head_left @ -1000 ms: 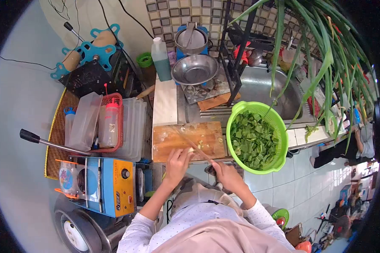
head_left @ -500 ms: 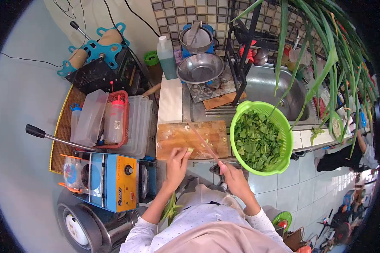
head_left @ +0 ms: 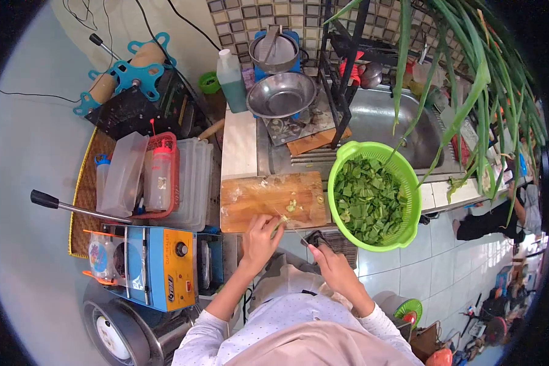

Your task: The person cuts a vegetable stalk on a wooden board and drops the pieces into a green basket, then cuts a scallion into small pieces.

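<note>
A wooden cutting board (head_left: 244, 198) lies on the counter before me. My left hand (head_left: 260, 244) is at its front edge, fingers pinched on a small pale-green vegetable piece (head_left: 280, 224). My right hand (head_left: 338, 271) grips a knife (head_left: 297, 232), its thin blade slanting up and left to the piece at my left fingertips. Small pale-yellow chopped bits (head_left: 291, 206) are scattered on the board. Right of the board, a lime-green plastic basket (head_left: 415, 210) holds cut green leaves (head_left: 370, 198).
A steel bowl (head_left: 282, 96) and a green-liquid bottle (head_left: 232, 85) stand behind the board. The sink (head_left: 390, 116) is at the back right, under hanging long green leaves (head_left: 479, 79). A blue-and-orange cup sealer (head_left: 178, 262) stands left. Another person (head_left: 494, 219) is at far right.
The knife blade has swung lower, toward my left fingertips, and my right hand has come down slightly. More chopped bits show on the board. The whole view has shifted a little.
</note>
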Demonstrator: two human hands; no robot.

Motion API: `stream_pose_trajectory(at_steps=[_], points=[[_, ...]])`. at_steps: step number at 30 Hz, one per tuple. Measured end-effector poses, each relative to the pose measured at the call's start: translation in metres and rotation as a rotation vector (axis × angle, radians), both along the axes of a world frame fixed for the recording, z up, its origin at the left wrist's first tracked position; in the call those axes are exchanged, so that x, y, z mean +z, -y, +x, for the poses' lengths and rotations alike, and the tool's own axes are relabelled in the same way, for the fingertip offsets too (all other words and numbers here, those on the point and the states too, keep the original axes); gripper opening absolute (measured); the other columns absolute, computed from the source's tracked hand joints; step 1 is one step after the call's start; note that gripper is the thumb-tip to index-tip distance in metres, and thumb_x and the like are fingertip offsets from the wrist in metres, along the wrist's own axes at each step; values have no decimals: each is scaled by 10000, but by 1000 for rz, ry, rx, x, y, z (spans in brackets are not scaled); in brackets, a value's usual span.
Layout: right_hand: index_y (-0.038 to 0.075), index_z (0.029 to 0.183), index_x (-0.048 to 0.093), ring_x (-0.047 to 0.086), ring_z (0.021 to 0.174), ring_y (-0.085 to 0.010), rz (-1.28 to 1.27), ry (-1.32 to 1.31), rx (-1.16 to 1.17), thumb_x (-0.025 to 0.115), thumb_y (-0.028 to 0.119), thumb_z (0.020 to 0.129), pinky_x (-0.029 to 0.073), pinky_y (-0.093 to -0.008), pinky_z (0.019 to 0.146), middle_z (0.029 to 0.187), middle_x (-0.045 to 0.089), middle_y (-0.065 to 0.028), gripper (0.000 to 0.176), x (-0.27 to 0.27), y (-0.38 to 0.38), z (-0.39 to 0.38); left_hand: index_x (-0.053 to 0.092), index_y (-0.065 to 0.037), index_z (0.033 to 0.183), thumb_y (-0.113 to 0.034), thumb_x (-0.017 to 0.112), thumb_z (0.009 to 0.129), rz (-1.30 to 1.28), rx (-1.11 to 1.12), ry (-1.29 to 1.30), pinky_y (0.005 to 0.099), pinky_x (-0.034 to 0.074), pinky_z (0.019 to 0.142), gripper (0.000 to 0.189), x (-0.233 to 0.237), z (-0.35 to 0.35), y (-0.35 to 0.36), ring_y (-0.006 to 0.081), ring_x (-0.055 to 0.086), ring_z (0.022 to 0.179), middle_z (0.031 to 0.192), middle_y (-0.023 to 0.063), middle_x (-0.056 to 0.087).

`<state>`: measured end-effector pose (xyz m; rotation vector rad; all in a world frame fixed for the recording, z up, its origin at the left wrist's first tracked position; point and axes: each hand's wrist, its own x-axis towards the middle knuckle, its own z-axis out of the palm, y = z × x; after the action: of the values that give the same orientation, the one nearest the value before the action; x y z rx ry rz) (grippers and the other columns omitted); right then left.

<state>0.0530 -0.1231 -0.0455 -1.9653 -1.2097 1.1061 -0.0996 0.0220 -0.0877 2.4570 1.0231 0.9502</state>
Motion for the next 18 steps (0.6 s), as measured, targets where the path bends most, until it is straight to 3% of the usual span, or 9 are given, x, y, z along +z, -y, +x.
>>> stream_pose_trajectory(at_steps=[1,5,7,18], points=[[11,969,529,576,754,-492,61,7,-1,351,399,998,432,-551,655,727,596,-290,428,-3,0,-1,683,-22,892,-125,721,754,-7,0,-3,364,489,638,176,-1,0,0,266,577,761,800,87,586],[18,976,527,582,717,-495,-20,109,16,362,401,995,445,-565,609,696,594,-290,417,6,-1,-12,677,-25,857,-95,727,733,-12,27,-4,377,480,633,151,-5,-1,1,270,576,744,781,87,579],[24,970,523,586,669,-496,-20,288,40,377,395,992,454,-574,559,664,595,-286,400,8,-1,-20,675,-26,839,-69,728,723,-37,44,1,384,482,643,135,-8,-1,1,282,588,739,788,90,594],[12,988,527,580,658,-492,-22,270,75,378,353,997,451,-562,568,686,598,-283,372,-9,-37,-19,686,-38,848,-66,729,720,-7,-3,118,344,494,585,137,-11,-2,-1,241,587,701,737,62,585]])
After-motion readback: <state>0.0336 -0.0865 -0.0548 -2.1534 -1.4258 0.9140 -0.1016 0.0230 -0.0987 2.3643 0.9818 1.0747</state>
